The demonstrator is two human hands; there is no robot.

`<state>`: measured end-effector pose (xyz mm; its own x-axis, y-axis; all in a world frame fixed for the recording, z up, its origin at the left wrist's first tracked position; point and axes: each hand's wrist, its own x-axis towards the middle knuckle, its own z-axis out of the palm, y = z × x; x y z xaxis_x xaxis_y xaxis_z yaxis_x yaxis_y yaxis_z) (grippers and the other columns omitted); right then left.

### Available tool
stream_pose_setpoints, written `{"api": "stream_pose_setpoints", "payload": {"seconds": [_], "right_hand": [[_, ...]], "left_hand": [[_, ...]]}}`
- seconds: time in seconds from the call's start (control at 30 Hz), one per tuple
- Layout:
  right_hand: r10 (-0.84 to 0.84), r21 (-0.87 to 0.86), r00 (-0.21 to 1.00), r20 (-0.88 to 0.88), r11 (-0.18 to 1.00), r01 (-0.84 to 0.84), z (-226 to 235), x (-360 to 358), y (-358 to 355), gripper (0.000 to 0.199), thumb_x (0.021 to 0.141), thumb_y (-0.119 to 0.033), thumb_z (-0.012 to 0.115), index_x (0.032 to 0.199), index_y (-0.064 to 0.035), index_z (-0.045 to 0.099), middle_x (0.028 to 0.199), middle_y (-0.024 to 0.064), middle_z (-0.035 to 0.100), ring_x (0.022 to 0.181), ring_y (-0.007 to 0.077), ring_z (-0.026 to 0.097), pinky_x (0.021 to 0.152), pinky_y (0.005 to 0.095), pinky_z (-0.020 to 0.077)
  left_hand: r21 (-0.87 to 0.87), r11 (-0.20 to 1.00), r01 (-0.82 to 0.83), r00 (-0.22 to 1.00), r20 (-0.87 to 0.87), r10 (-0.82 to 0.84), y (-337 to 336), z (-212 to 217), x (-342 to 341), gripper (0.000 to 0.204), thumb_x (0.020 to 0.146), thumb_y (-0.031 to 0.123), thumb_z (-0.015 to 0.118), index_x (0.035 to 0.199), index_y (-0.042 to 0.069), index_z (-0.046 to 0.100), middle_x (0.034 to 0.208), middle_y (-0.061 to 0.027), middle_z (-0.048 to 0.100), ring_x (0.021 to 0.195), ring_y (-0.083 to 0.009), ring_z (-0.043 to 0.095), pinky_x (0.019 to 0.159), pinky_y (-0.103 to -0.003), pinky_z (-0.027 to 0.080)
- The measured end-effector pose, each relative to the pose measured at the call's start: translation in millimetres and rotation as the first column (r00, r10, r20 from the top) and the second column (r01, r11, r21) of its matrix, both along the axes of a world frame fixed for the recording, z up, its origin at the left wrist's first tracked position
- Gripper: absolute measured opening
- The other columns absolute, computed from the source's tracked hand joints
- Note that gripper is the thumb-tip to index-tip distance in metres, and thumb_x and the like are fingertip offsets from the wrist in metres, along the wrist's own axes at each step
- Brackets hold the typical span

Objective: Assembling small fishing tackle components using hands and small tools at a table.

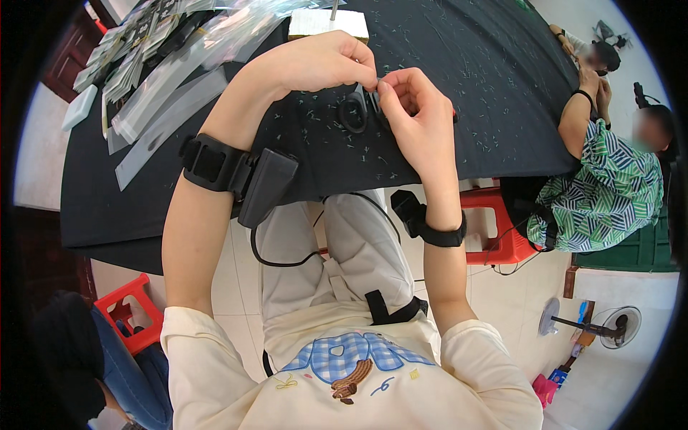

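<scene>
Over the black-covered table, my left hand (326,63) and my right hand (417,107) meet fingertip to fingertip. Both are closed in a pinch at one spot, and what sits between the fingers is too small and covered to name. Just beneath them lies a pair of scissors (352,113) with black handles, partly hidden by my hands. Behind my left hand stands a white block (315,26) with a thin metal rod (335,8) rising from it. A small red thing (454,113) shows at the edge of my right hand.
Clear plastic sleeves (172,93) and stacks of flat packets (129,79) cover the table's left side. Small greenish scraps are strewn over the black cloth (494,93). Red stools (494,228) stand beside me. Other people (602,186) sit at the right; another is at lower left.
</scene>
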<state>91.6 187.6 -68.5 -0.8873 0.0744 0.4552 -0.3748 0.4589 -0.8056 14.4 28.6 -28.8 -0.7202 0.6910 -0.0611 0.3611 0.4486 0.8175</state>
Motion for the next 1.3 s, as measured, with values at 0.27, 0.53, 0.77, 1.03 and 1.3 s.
{"api": "stream_pose_setpoints", "payload": {"seconds": [0.27,0.53,0.77,1.03,1.3], "right_hand": [[0.011,-0.01,1.0,-0.007,1.0,-0.011,-0.1,-0.1,-0.4,0.012,0.083,-0.01,0.06,0.081,0.0018,0.058,0.063,0.0051,0.059,0.054,0.0091,0.054,0.052,0.0225,0.0427],[0.002,0.008,1.0,-0.011,1.0,-0.002,0.4,-0.1,-0.5,0.012,0.083,-0.01,0.06,0.082,0.0015,0.059,0.063,0.0052,0.06,0.053,0.0095,0.054,0.051,0.0226,0.0427],[0.003,0.007,1.0,-0.002,1.0,-0.003,1.2,0.5,-0.7,0.013,0.083,-0.011,0.06,0.082,0.0015,0.059,0.063,0.0054,0.06,0.054,0.0097,0.054,0.052,0.0228,0.0428],[0.003,0.017,1.0,-0.013,1.0,-0.002,0.1,-0.1,-0.4,0.013,0.083,-0.011,0.06,0.082,0.0016,0.059,0.064,0.0062,0.061,0.055,0.0105,0.055,0.052,0.0235,0.0438],[0.0,0.027,1.0,-0.024,1.0,0.001,0.2,-0.2,-0.2,0.013,0.084,-0.011,0.06,0.082,0.0014,0.059,0.064,0.0064,0.061,0.055,0.0107,0.056,0.053,0.0236,0.0442]], "left_hand": [[-0.001,1.0,-0.005,1.0,-0.02,0.005,-0.3,-0.5,0.5,0.012,0.083,0.02,0.057,0.078,0.01,0.063,0.062,0.0083,0.048,0.049,0.0003,0.034,0.043,-0.019,0.023],[-0.016,1.0,-0.011,1.0,-0.005,0.011,0.2,0.8,1.1,0.012,0.083,0.02,0.057,0.078,0.01,0.062,0.062,0.0087,0.047,0.05,0.0004,0.034,0.043,-0.019,0.023],[-0.015,1.0,-0.005,1.0,-0.003,0.005,0.5,2.8,2.4,0.013,0.083,0.021,0.057,0.078,0.01,0.063,0.062,0.009,0.047,0.049,0.0005,0.034,0.043,-0.019,0.022],[-0.008,1.0,0.008,1.0,-0.015,-0.009,0.3,-1.5,-0.5,0.013,0.083,0.02,0.058,0.078,0.009,0.063,0.062,0.0084,0.048,0.052,0.0,0.036,0.046,-0.019,0.025],[-0.019,1.0,0.012,1.0,-0.012,-0.013,0.4,-2.3,-1.0,0.014,0.082,0.021,0.058,0.079,0.009,0.063,0.064,0.0076,0.05,0.056,-0.0005,0.039,0.05,-0.019,0.028]]}}
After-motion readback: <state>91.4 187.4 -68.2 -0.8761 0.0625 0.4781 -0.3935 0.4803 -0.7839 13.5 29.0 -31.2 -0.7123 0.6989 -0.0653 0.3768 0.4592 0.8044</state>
